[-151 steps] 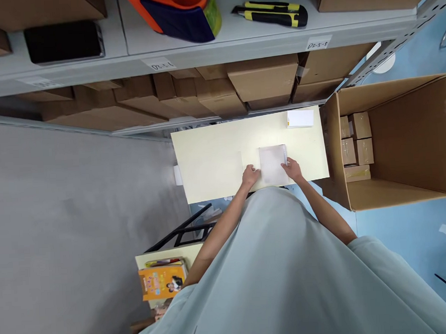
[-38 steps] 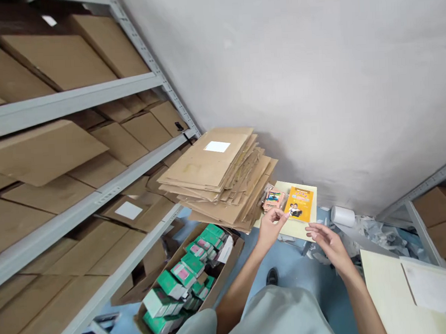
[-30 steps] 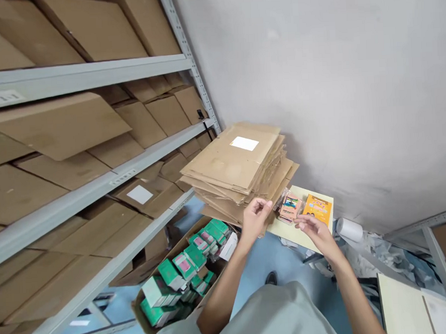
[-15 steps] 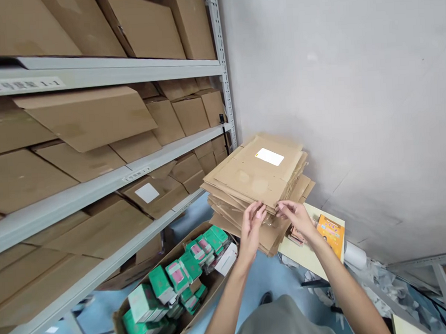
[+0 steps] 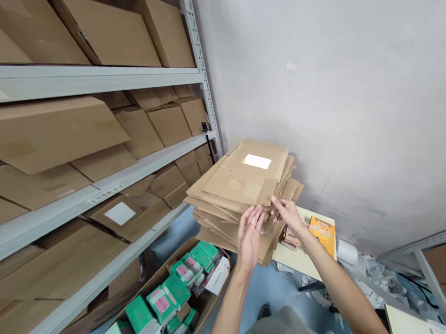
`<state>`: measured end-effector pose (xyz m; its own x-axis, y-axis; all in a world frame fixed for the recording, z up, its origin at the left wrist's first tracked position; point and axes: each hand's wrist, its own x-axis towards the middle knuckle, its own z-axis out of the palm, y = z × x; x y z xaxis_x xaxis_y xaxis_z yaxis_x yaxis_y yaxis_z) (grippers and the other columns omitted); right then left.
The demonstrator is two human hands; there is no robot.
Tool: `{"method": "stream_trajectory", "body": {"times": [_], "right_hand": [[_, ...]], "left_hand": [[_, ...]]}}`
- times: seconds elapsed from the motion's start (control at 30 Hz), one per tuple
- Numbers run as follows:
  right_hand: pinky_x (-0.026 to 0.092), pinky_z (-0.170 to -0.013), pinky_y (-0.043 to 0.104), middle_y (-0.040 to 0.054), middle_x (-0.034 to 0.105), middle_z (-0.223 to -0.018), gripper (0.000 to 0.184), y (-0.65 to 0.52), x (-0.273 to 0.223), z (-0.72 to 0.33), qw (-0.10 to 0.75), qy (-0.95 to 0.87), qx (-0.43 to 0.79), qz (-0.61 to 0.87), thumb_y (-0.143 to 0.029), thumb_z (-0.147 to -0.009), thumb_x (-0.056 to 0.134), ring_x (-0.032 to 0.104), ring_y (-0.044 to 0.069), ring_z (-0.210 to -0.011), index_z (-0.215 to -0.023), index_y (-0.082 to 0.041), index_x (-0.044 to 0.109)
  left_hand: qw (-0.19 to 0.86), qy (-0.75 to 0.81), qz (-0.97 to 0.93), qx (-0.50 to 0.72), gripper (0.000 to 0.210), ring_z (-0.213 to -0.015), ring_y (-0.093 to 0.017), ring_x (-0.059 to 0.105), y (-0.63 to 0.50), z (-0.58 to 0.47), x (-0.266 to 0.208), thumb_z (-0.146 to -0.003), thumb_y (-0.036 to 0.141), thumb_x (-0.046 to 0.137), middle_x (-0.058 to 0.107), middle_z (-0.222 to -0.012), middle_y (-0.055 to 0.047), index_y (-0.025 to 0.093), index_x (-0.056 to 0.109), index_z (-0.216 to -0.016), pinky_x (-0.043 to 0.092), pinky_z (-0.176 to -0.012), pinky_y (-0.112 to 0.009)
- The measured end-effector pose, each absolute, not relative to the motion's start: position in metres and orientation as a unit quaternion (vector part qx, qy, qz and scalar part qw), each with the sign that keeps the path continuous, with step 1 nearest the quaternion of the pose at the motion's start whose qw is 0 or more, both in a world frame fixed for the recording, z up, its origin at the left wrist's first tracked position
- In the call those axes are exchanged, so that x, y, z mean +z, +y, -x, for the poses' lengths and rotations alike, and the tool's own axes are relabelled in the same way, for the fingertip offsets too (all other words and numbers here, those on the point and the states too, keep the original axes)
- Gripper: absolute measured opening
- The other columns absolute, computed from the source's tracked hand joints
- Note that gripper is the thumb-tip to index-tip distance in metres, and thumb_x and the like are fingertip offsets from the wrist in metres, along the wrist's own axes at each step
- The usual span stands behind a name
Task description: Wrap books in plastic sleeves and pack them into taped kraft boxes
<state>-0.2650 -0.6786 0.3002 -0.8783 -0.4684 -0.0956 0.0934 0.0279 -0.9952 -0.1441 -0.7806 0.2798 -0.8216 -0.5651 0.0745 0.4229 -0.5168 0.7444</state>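
A tall stack of flattened cardboard boxes [image 5: 217, 207] stands against the wall, with a white label [image 5: 257, 161] on the top sheet. At the near edge of the top flattened cardboard box [image 5: 242, 183], my right hand [image 5: 288, 216] pinches its near right corner flap between thumb and finger. My left hand [image 5: 249, 238] is beside it, palm turned inward, its fingers stretched out and touching the front edge of the stack. Some fingertips of both hands are hidden against the cardboard.
Metal shelving [image 5: 91, 79] full of cardboard boxes runs along the left. Below stands an open carton [image 5: 211, 307] of green boxes [image 5: 175, 289]. An orange box [image 5: 322, 234] lies on a small cream table [image 5: 306, 262] at right, near a white roll [image 5: 347, 251] and crumpled plastic [image 5: 382, 278].
The view has swung right, so the shelves and stack sit further left. A flap at the top box's near right corner now shows raised at my right hand; my left hand stays at the front edge.
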Motion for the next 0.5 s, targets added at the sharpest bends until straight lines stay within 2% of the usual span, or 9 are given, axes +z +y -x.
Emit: {"method": "stream_trajectory", "body": {"times": [0.17,0.27,0.37,0.5], "right_hand": [[0.040,-0.048,0.026,-0.0032,0.057,-0.054,0.062,-0.684,0.305,0.273,0.180,0.699,-0.677,0.143,-0.080,-0.065,0.083,0.050,0.011,-0.046,-0.061,-0.024,0.057],[0.042,-0.052,0.026,-0.0041,0.054,-0.054,0.056,-0.668,0.310,0.263,0.133,0.705,-0.682,0.143,-0.075,-0.074,0.079,0.050,0.012,-0.049,-0.063,-0.025,0.055],[0.043,-0.053,0.027,-0.0043,0.053,-0.054,0.053,-0.635,0.312,0.242,0.111,0.713,-0.675,0.152,-0.072,-0.083,0.076,0.049,0.013,-0.050,-0.067,-0.025,0.056],[0.043,-0.051,0.028,-0.0038,0.053,-0.051,0.057,-0.577,0.304,0.204,0.122,0.733,-0.657,0.129,-0.077,-0.086,0.073,0.048,0.014,-0.046,-0.069,-0.025,0.057]], "left_hand": [[0.263,-0.436,-0.133,-0.850,0.047,-0.137,-0.034,0.068,-0.773,0.138,0.268,-0.087,0.057,0.084,0.076,-0.135,-0.015,0.021,0.073,-0.116,0.049,-0.123,-0.053],[0.217,-0.454,-0.165,-0.848,0.054,-0.126,-0.033,0.074,-0.768,0.126,0.260,-0.085,0.062,0.084,0.075,-0.136,-0.016,0.021,0.073,-0.119,0.055,-0.117,-0.052],[0.181,-0.463,-0.170,-0.851,0.060,-0.124,-0.033,0.075,-0.761,0.113,0.255,-0.088,0.066,0.080,0.071,-0.145,-0.018,0.022,0.072,-0.129,0.056,-0.114,-0.050],[0.203,-0.447,-0.198,-0.848,0.053,-0.115,-0.030,0.077,-0.745,0.105,0.250,-0.085,0.065,0.083,0.079,-0.124,-0.013,0.022,0.073,-0.114,0.059,-0.110,-0.047]]}}
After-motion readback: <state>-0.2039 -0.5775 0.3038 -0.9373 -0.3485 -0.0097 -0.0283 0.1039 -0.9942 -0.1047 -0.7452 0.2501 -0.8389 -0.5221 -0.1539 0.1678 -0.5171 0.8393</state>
